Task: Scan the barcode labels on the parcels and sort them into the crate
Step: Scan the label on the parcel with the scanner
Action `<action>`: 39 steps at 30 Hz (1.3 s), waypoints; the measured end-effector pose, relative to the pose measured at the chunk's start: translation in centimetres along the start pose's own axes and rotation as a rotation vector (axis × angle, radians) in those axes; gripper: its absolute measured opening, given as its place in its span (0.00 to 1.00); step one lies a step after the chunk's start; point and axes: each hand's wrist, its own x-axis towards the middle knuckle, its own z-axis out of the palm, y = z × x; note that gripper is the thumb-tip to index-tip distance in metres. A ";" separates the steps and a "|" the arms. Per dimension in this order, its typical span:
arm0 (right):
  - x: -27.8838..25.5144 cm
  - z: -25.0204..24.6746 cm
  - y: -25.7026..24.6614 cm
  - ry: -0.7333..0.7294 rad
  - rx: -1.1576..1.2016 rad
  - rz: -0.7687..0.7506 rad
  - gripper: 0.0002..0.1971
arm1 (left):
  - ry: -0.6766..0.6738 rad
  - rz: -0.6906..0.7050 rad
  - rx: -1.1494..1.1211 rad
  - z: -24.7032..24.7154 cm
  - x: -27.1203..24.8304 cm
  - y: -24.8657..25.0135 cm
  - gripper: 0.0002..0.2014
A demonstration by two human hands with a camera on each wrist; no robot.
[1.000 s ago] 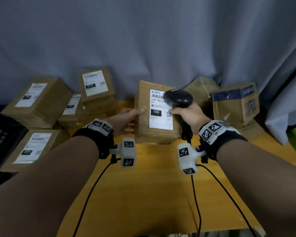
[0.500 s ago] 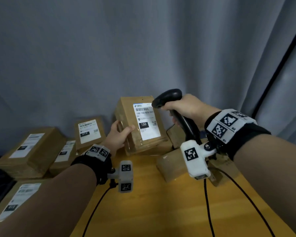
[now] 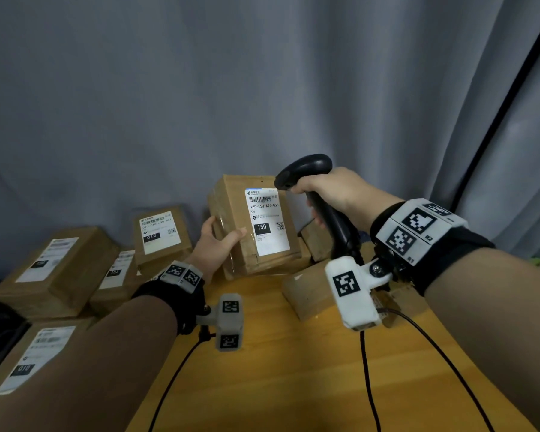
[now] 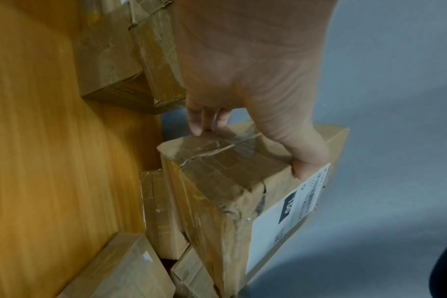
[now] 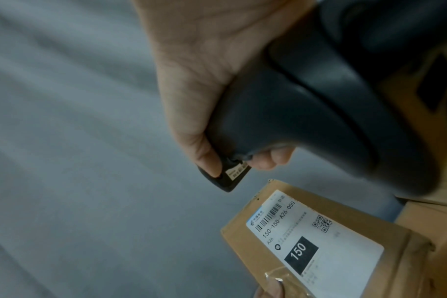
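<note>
My left hand (image 3: 223,236) holds a brown cardboard parcel (image 3: 231,210) by its left edge, thumb on the front and fingers behind, lifted above the table. Its white label (image 3: 267,224), with a barcode and "150", faces me. My right hand (image 3: 309,204) grips a black barcode scanner (image 3: 306,169) by the handle. The scanner head hangs just above and right of the label's top corner, pointing down-left at it. The left wrist view shows my left hand (image 4: 253,141) clamped on the taped parcel (image 4: 217,181). The right wrist view shows my right hand (image 5: 239,161), the scanner (image 5: 306,110) and the label (image 5: 306,242).
Several labelled parcels (image 3: 60,269) are stacked on the left, one (image 3: 159,235) leaning upright at the back. Smaller boxes (image 3: 309,294) lie under my right wrist. The wooden table (image 3: 293,385) carries two wrist cables. A grey curtain (image 3: 262,88) closes the back. No crate shows.
A second ago the parcel stood on the table with the scanner against its label. Both hands then rose, lifting parcel and scanner. Over the last half second they have hardly moved.
</note>
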 end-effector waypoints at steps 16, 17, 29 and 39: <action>1.9 5.9 12.0 0.111 0.208 0.133 0.10 | -0.120 -0.233 0.037 -0.2 -5.1 -6.0 0.36; 1.9 6.7 13.5 0.089 0.237 0.195 0.09 | -0.110 -0.275 0.043 -0.4 -5.6 -7.0 0.36; -0.9 21.3 17.8 -0.376 0.100 0.275 0.07 | 0.061 -0.593 0.061 -9.4 -8.8 -17.6 0.35; -0.4 36.7 15.1 -0.298 0.085 0.309 0.24 | 0.117 -0.534 0.291 -23.0 -4.9 -20.7 0.43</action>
